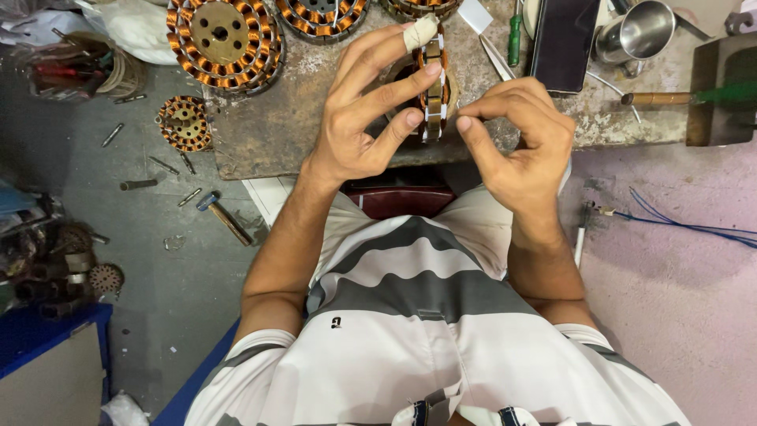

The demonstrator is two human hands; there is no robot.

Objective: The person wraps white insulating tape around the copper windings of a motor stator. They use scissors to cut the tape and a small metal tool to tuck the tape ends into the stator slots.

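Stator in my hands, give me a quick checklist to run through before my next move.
1. Left hand grips stator: ok.
2. Right hand fingertips at the stator's lower edge: ok.
3. Stator held on edge, over the bench: ok.
4. White slot liners seated: cannot tell.
5. Bandaged finger clear of the windings: not ok, it rests on top.
6. Screwdriver lies on bench: ok.

Bare worktop (276,134) lies open left of the left hand (359,118). Ahead, wound stators (225,35) crowd the far edge; right of the right hand (524,142), a phone (564,35), steel cup (635,31) and wooden-handled tool (654,99) block passage.
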